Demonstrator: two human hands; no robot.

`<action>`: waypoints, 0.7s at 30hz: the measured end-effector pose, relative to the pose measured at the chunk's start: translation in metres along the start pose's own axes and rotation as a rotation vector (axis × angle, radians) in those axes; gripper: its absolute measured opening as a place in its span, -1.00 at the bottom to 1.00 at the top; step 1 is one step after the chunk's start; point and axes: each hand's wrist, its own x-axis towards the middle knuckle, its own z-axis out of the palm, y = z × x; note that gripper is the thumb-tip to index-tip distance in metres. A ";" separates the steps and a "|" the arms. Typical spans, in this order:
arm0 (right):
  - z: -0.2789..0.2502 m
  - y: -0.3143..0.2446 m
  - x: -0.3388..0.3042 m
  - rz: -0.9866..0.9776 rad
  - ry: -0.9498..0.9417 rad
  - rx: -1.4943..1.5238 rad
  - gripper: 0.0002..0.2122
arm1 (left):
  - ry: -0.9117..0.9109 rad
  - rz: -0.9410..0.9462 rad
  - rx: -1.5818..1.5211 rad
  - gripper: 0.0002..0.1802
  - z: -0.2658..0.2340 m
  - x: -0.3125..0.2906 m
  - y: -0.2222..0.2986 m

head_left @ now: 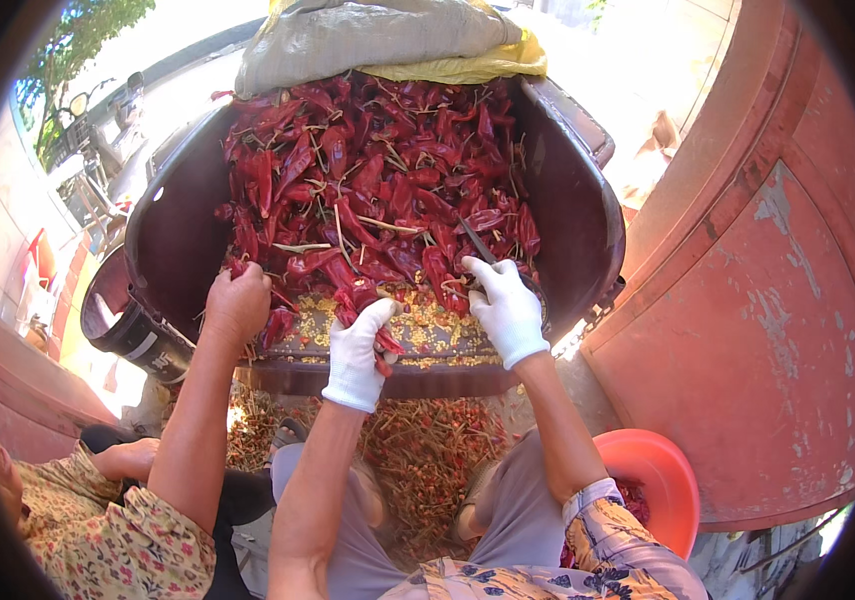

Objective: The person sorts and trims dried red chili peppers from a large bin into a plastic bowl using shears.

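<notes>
Well, over at the lower left sits a co-worker in a flowered shirt, and a black bucket leans just above, left of centre. Next comes the big dark maroon tub, filling the upper middle of the frame, heaped with dried red chilies. The co-worker's bare hand reaches into its left side, fingers curled at the heap's edge. A grey and yellow sack lies across the far rim, at the top. Near the centre, the left hand, white-gloved, pinches a few red chilies above the tub's near edge, where yellow seeds lie scattered (quite a carpet of them). Below, broken stalks litter the ground. Right of centre, the right hand, gloved too, closes its fingers round a slender dark tool whose tip points up and left, over the chilies (its handle is hidden from me). An orange-red basin sits at the lower right, more chilies inside, beside a scuffed reddish panel.
</notes>
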 end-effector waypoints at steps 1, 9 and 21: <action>0.004 0.002 0.001 -0.002 -0.005 -0.063 -0.78 | -0.014 -0.019 0.013 -0.90 0.001 0.001 0.001; 0.014 0.015 0.007 -0.050 0.096 0.214 -0.89 | 0.054 -0.090 0.082 -0.81 0.006 -0.001 -0.007; -0.013 0.022 0.012 0.324 0.101 1.261 -0.85 | 0.055 0.032 0.114 -0.83 0.014 0.002 -0.019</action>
